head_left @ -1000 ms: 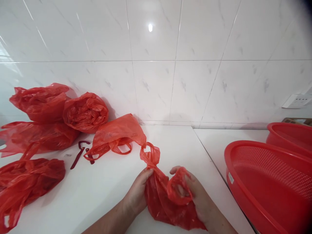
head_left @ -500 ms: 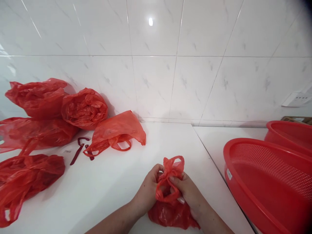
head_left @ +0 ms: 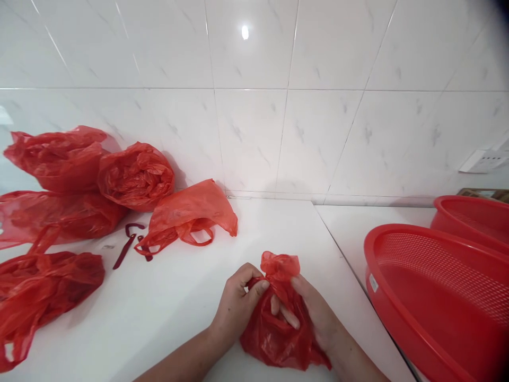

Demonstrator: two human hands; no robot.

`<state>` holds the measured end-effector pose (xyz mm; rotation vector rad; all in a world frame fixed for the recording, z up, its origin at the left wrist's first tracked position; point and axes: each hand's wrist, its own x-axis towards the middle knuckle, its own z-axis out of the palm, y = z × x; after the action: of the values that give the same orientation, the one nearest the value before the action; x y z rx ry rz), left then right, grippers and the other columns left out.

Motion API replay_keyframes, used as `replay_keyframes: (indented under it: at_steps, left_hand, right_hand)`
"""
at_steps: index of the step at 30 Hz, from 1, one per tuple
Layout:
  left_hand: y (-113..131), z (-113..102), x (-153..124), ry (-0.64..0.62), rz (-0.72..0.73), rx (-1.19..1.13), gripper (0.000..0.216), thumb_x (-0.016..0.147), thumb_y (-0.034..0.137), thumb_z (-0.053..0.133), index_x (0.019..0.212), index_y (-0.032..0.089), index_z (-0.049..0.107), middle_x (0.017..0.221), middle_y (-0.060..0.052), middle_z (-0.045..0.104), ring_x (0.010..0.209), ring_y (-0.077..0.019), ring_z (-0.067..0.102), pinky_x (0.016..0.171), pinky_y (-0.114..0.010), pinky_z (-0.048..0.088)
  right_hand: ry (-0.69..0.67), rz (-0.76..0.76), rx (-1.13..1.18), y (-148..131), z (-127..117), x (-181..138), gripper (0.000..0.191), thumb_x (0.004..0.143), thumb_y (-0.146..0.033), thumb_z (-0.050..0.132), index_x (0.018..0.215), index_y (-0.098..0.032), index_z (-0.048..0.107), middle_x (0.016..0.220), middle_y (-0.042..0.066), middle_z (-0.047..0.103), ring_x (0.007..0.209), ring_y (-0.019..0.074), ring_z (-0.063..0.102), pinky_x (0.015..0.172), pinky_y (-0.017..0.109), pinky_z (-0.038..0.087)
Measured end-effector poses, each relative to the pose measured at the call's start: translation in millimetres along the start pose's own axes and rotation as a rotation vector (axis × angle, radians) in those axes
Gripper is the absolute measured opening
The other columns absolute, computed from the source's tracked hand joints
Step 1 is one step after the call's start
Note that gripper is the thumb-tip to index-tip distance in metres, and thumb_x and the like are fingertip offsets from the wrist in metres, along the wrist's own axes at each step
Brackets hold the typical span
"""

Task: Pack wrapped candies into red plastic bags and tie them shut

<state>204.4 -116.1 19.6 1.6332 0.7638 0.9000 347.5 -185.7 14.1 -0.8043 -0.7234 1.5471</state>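
Our left hand (head_left: 238,301) is closed in a pinch, thumb and bent fingers gripping the gathered neck of a red plastic bag (head_left: 283,342) on its left side. Our right hand (head_left: 318,314) is half closed about the same bag: its thumb lies by the neck, and its bent fingertips show in front, just below (whether they pass through a loop, we cannot tell). That one bag is between our hands, at the near part of the white table (head_left: 170,307), its top tuft pointing away from us.

Counting it, we see six red bags. Of the other five, one crumpled bag (head_left: 55,162) rests on a longer bag (head_left: 67,215), a rounded bag (head_left: 137,178) is just beside them, a flatter bag (head_left: 194,204) spreads to its right, and a handled bag (head_left: 59,281) lies nearest us at the left.

We count two red baskets at the right, a near basket (head_left: 417,323) and a far basket (head_left: 441,225), and one wall socket (head_left: 483,161) above them.
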Motion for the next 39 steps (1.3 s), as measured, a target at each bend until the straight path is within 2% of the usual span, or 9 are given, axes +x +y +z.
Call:
replay_keyframes:
  at_steps: [4,8,10,15,20,24,28,34,39]
  left_hand:
    - [-0.4,0.9,1.6,-0.059,-0.068,-0.164,0.014,0.083,0.03,0.055,0.074,0.02,0.052,0.089,-0.001,0.061,0.081,-0.0156,0.054,0.078,-0.028,0.041]
    - [-3.9,2.1,2.3,-0.174,-0.212,-0.318,0.022,0.084,0.035,0.053,0.072,0.019,0.044,0.076,0.002,0.058,0.064,-0.0107,0.049,0.062,-0.023,0.04]
    - [-6.2,1.7,2.3,-0.183,-0.246,-0.311,0.027,0.085,0.04,0.051,0.072,0.019,0.041,0.065,0.004,0.051,0.056,-0.0085,0.043,0.055,-0.021,0.036]
    - [-6.7,0.2,-0.3,-0.149,-0.19,-0.242,0.03,0.086,0.043,0.05,0.073,0.018,0.039,0.062,0.005,0.045,0.056,-0.0076,0.039,0.055,-0.02,0.033]
    - [-4.1,5.3,-6.6,-0.24,-0.052,-0.095,0.021,0.084,0.03,0.054,0.072,0.018,0.042,0.066,0.004,0.047,0.062,-0.0093,0.042,0.06,-0.022,0.035]
    - [-5.0,7.1,-8.8,-0.269,0.159,0.182,0.012,0.079,0.016,0.057,0.072,0.018,0.047,0.073,0.003,0.052,0.068,-0.0102,0.045,0.065,-0.022,0.037]
    - [-9.7,4.5,-7.8,-0.245,0.339,0.402,0.013,0.076,0.007,0.054,0.072,0.019,0.05,0.075,0.002,0.051,0.068,-0.0103,0.047,0.063,-0.022,0.037]
    - [-13.7,0.1,-4.6,-0.185,0.409,0.505,0.018,0.074,0.002,0.051,0.074,0.02,0.053,0.078,0.001,0.053,0.069,-0.0106,0.049,0.062,-0.022,0.04]
    - [-12.7,-5.1,-2.2,-0.119,0.479,0.533,0.01,0.08,0.011,0.054,0.079,0.02,0.053,0.09,-0.003,0.056,0.081,-0.0137,0.053,0.07,-0.026,0.046]
  right_hand:
    - [-0.08,-0.004,0.089,1.1,-4.4,-1.3,0.064,0.084,-0.068,0.029,0.072,-0.014,0.062,0.042,-0.002,0.044,0.045,0.0097,0.04,0.054,0.024,0.036]
    - [0.001,-0.023,0.01,-3.1,-6.2,-1.6,0.028,0.073,-0.044,0.067,0.082,-0.019,0.06,0.063,-0.002,0.058,0.058,0.0111,0.052,0.061,0.025,0.041]
    - [0.027,-0.028,-0.085,-7.9,-4.0,-1.9,0.032,0.065,-0.033,0.075,0.089,-0.022,0.057,0.078,-0.001,0.062,0.068,0.014,0.057,0.067,0.028,0.044]
    - [0.251,-0.074,-0.575,-12.7,1.5,0.0,0.039,0.07,-0.029,0.067,0.106,-0.028,0.051,0.072,-0.006,0.054,0.064,0.0125,0.052,0.062,0.027,0.043]
    - [0.425,-0.086,-0.833,-6.7,1.6,0.6,0.017,0.073,-0.018,0.051,0.088,-0.024,0.054,0.059,-0.006,0.053,0.056,0.0108,0.044,0.053,0.023,0.037]
    - [0.445,-0.155,-0.761,-6.4,0.3,-0.6,0.009,0.072,-0.016,0.047,0.074,-0.021,0.055,0.065,-0.005,0.055,0.059,0.0099,0.044,0.056,0.022,0.037]
    - [0.325,-0.176,-0.608,-7.3,-6.9,2.6,0.02,0.069,-0.014,0.05,0.084,-0.02,0.061,0.065,-0.005,0.052,0.057,0.0084,0.043,0.056,0.022,0.037]
    - [0.189,0.013,-0.257,-13.8,-10.0,2.8,0.023,0.066,-0.015,0.058,0.088,-0.019,0.063,0.07,-0.002,0.06,0.057,0.0097,0.05,0.056,0.023,0.04]
    - [0.161,-0.064,0.019,-22.0,-15.0,1.7,0.022,0.074,-0.028,0.061,0.094,-0.018,0.064,0.09,0.005,0.065,0.077,0.0165,0.06,0.073,0.031,0.047]
